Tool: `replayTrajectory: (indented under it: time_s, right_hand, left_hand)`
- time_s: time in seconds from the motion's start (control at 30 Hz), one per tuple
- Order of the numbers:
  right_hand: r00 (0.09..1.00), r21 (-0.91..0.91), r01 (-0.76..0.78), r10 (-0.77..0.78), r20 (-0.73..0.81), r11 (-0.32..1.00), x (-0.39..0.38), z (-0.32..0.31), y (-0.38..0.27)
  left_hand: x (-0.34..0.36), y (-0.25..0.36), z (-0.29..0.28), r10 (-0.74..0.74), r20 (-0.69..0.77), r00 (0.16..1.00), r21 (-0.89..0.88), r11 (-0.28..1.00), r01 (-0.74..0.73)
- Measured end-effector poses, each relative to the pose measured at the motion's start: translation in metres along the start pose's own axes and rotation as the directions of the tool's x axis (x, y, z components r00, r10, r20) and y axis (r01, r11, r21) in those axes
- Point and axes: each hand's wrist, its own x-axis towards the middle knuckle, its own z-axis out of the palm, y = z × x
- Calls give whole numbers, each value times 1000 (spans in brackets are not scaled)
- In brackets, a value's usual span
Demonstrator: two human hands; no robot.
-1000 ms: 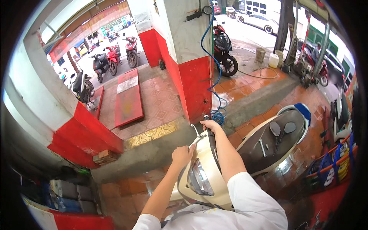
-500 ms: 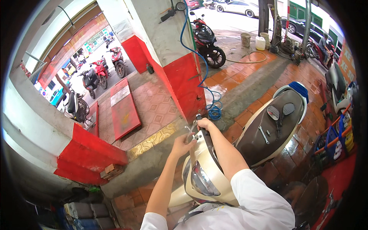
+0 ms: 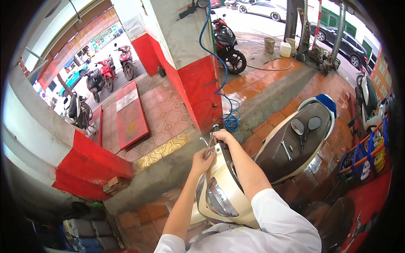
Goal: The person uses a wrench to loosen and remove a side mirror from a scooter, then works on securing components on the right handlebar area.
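Scooter [image 3: 223, 198], cream-coloured, fills the lower middle, its nose pointing toward twelve o'clock at a red and grey pillar [image 3: 185, 63]; a second scooter with a brown seat [image 3: 291, 139] stands at three o'clock, two mirrors and a wrench lying on it. The right hand [image 3: 223, 136] is closed around the handlebar grip [image 3: 217, 128], and the left hand [image 3: 203, 157] pinches the brake lever [image 3: 207, 141] just beside it. Working there would go best with the right hand holding the bar steady while the left makes small, controlled moves. Whether the left hand holds a small tool is hard to make out, and the bar's far end is hidden.
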Motion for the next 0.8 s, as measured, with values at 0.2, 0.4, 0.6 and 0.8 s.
replayTrajectory:
  time_s: [0.2, 0.4, 0.6, 0.8]
  right_hand:
    - [1000, -7, 3, -3, 16, 1000, -3, 4, -2]
    - [1000, 13, -9, 9, 4, 1000, 11, -9, 12]
    - [999, -17, -48, 48, 22, 999, -2, 4, -4]
    - [1000, 39, -25, 25, 9, 999, 6, -6, 6]
  left_hand:
    - [2, -6, 10, 58, -210, 976, 123, 992, -33]
    - [2, 4, 8, -27, 82, 996, -112, 993, 36]
    - [2, -6, 11, -5, -74, 997, -116, 993, -4]
    - [7, -1, 10, -14, 55, 998, -108, 994, 20]
